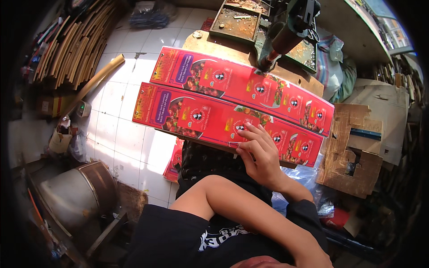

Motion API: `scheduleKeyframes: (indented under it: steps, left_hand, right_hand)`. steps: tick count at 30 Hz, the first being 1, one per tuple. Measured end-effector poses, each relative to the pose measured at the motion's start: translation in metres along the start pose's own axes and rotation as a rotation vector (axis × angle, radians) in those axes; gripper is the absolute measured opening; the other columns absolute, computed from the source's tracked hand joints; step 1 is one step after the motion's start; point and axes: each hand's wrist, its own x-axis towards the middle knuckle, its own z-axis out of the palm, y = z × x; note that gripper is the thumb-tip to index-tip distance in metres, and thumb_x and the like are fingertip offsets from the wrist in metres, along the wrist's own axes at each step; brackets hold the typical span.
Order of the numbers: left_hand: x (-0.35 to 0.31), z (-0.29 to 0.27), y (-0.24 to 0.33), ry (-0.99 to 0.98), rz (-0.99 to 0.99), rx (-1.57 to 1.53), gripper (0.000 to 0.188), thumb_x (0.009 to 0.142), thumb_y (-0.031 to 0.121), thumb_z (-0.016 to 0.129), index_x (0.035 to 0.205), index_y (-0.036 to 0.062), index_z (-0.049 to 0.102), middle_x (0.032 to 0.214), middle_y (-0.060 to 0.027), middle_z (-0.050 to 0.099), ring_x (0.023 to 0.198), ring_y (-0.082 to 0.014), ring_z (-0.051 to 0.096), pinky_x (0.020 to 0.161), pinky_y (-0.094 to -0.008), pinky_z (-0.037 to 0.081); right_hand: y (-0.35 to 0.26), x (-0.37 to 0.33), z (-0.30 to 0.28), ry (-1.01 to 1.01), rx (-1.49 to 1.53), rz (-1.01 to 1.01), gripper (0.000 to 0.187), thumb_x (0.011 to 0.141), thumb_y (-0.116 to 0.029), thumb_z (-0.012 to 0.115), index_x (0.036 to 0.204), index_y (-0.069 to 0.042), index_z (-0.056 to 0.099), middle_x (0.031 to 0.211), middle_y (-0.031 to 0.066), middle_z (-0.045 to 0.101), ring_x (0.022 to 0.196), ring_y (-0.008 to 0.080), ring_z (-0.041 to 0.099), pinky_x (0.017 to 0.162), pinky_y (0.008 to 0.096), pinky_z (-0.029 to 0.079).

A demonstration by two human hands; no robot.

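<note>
Two long red printed cardboard panels lie side by side across a wooden work board: a near panel (214, 127) and a far panel (241, 85). Both carry pictures of food and a purple label toward the left end. My right hand (261, 154) rests on the near panel, right of its middle. Its fingers are apart on the printed face, and the thumb is by the front edge. My left arm (254, 210) is bent across my body toward the lower right, and its hand is out of the picture. Beyond the far panel stands a dark press-like machine (286, 40).
Metal trays with small bits, including a left tray (234, 24), flank the machine. A worn cardboard piece (353, 152) lies at right, beside plastic bags (330, 58) farther back. Stacked cardboard (76, 53) fills the far left. A metal drum (76, 192) stands lower left.
</note>
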Motion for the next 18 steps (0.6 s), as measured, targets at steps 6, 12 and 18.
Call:
scheduleKeyframes:
  steps: [6, 12, 18]
  left_hand:
    - [-0.011, 0.008, 0.006, 0.153, -0.105, 0.015, 0.028, 0.088, 0.025, 0.052, 0.105, 0.0044, 0.062, 0.109, -0.0143, 0.063, 0.100, -0.0357, 0.061, 0.087, -0.0490, 0.043]
    - [-0.037, 0.009, 0.026, 0.364, -0.202, 0.046, 0.027, 0.086, 0.022, 0.055, 0.101, 0.0016, 0.061, 0.105, -0.0140, 0.062, 0.100, -0.0340, 0.060, 0.092, -0.0472, 0.043]
    - [-0.108, -0.015, 0.085, 0.505, -0.559, 0.129, 0.026, 0.083, 0.019, 0.057, 0.098, -0.0011, 0.061, 0.101, -0.0137, 0.060, 0.100, -0.0323, 0.060, 0.096, -0.0453, 0.042]
  right_hand:
    - [-0.005, -0.003, 0.015, -0.060, 0.066, -0.085, 0.016, 0.076, -0.005, 0.073, 0.087, -0.004, 0.061, 0.114, 0.0128, 0.064, 0.120, 0.0346, 0.055, 0.103, 0.0507, 0.042]
    - [-0.008, 0.007, 0.017, 0.002, 0.159, -0.080, 0.019, 0.074, -0.001, 0.074, 0.087, -0.003, 0.061, 0.113, 0.0144, 0.064, 0.117, 0.0368, 0.057, 0.097, 0.0489, 0.047]
    - [0.002, 0.011, 0.005, 0.159, 0.210, 0.023, 0.017, 0.077, 0.002, 0.072, 0.088, -0.002, 0.061, 0.111, 0.0154, 0.065, 0.114, 0.0370, 0.059, 0.091, 0.0440, 0.050]
